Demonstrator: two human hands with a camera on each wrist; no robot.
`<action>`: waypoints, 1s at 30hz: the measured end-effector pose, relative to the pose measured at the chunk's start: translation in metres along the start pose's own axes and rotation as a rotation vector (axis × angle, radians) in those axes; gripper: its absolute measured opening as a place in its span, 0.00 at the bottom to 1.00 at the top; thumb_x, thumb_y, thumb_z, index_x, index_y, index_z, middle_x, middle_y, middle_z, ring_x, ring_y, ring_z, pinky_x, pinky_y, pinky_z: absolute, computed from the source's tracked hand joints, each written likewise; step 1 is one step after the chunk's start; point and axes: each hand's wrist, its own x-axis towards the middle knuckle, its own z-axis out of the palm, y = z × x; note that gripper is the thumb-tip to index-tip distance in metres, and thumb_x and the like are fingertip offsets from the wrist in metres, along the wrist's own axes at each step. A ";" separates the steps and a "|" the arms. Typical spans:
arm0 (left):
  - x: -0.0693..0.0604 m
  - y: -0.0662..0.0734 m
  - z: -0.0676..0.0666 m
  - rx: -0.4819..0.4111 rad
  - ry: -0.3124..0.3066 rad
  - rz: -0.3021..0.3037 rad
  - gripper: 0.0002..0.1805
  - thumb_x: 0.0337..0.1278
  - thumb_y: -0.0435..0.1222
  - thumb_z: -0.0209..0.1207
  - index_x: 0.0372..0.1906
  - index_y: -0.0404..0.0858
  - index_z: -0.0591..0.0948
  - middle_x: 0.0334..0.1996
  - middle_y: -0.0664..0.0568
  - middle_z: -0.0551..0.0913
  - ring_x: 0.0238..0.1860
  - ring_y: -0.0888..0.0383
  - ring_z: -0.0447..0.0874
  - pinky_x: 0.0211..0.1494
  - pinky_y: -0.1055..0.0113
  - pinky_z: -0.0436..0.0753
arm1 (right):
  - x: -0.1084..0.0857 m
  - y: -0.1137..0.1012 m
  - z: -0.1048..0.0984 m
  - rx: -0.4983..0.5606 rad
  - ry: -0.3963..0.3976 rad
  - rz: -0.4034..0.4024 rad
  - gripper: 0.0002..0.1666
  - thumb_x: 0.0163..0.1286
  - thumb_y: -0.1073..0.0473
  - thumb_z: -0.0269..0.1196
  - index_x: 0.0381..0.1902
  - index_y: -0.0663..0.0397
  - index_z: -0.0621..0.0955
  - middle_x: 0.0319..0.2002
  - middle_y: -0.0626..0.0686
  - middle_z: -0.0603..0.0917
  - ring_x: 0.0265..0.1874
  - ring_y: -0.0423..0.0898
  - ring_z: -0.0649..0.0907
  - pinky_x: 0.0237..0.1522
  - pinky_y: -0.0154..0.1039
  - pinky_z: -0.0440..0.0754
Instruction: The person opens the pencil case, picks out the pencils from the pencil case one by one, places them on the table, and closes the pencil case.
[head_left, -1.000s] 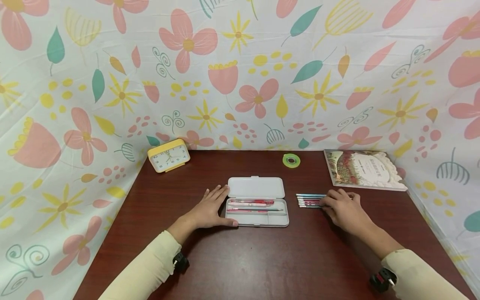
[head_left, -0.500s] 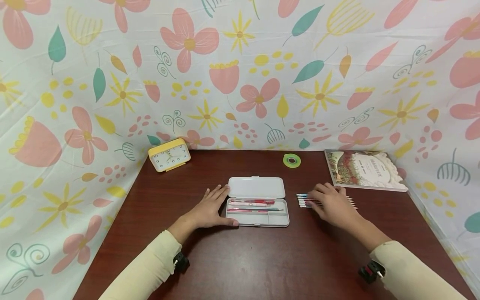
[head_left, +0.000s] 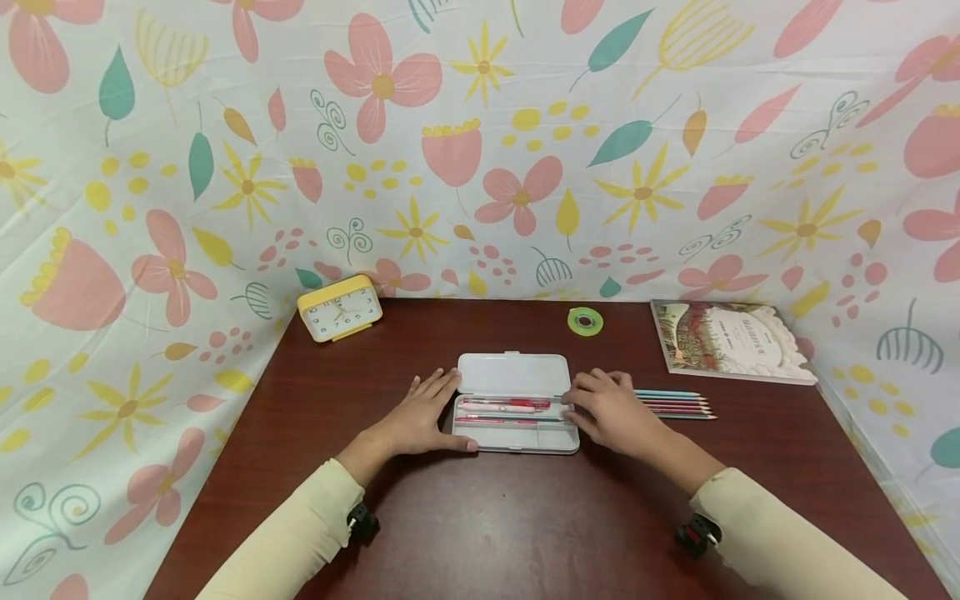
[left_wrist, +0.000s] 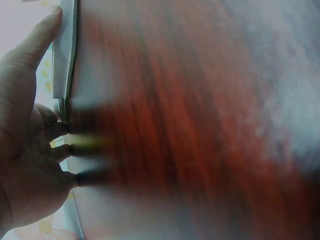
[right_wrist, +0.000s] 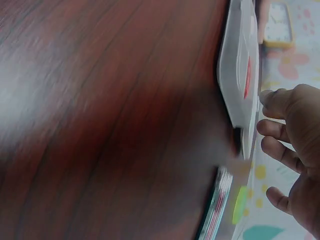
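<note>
An open white pencil case point(head_left: 491, 437) lies on the table, its lid point(head_left: 513, 372) folded back. Inside are several pens and pencils point(head_left: 510, 408), some red, one white and one grey-green. My left hand point(head_left: 411, 421) has its fingers spread at the case's left side, the thumb on the near left corner; in the left wrist view that thumb touches the case edge point(left_wrist: 65, 55). At the case's right end, my right hand point(head_left: 611, 412) has its fingertips over the rim. Nothing shows between its fingers in the right wrist view. Several coloured pencils point(head_left: 678, 404) lie side by side, partly behind that hand.
A yellow alarm clock point(head_left: 341, 310) stands at the back left. At the back is a green tape roll point(head_left: 584, 322), and a picture book point(head_left: 731, 340) lies at the back right. A flowered cloth point(head_left: 480, 167) hangs behind the dark table point(head_left: 502, 517).
My right hand has moved left, away from over the row of pencils, to the right end of the pencil case. The pencils stay on the table. My left hand keeps its place.
</note>
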 end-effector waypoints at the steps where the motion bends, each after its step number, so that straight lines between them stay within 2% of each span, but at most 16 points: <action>1: 0.000 0.000 0.000 -0.001 0.000 0.000 0.72 0.58 0.74 0.70 0.92 0.39 0.49 0.93 0.45 0.49 0.93 0.41 0.42 0.92 0.33 0.42 | 0.002 -0.002 0.001 0.004 -0.004 -0.013 0.08 0.73 0.57 0.77 0.48 0.47 0.92 0.42 0.46 0.85 0.43 0.46 0.78 0.56 0.73 0.77; 6: 0.000 -0.001 -0.001 -0.001 0.000 -0.004 0.72 0.57 0.74 0.70 0.92 0.40 0.49 0.93 0.46 0.49 0.93 0.42 0.42 0.92 0.34 0.42 | 0.011 -0.008 0.009 0.012 -0.016 -0.066 0.07 0.70 0.60 0.79 0.43 0.43 0.93 0.41 0.44 0.84 0.43 0.45 0.78 0.58 0.72 0.77; 11: 0.000 -0.001 0.000 -0.004 0.009 0.000 0.72 0.57 0.74 0.70 0.92 0.39 0.50 0.93 0.46 0.49 0.93 0.41 0.42 0.92 0.33 0.42 | 0.018 -0.011 0.014 -0.011 -0.026 -0.085 0.06 0.68 0.61 0.79 0.38 0.41 0.94 0.40 0.43 0.82 0.42 0.44 0.77 0.58 0.72 0.77; 20: 0.000 -0.001 0.001 -0.005 0.003 -0.001 0.72 0.57 0.74 0.70 0.92 0.40 0.49 0.93 0.46 0.49 0.93 0.42 0.42 0.92 0.34 0.42 | 0.027 -0.015 0.022 -0.041 -0.076 -0.042 0.05 0.67 0.60 0.80 0.35 0.42 0.94 0.38 0.44 0.82 0.42 0.45 0.78 0.59 0.71 0.77; 30: -0.001 0.001 0.000 0.000 0.003 -0.009 0.71 0.57 0.74 0.70 0.92 0.39 0.51 0.92 0.46 0.50 0.93 0.43 0.42 0.92 0.34 0.42 | 0.030 -0.018 0.022 -0.043 -0.059 -0.034 0.04 0.68 0.59 0.81 0.36 0.43 0.94 0.38 0.44 0.83 0.41 0.45 0.78 0.60 0.72 0.78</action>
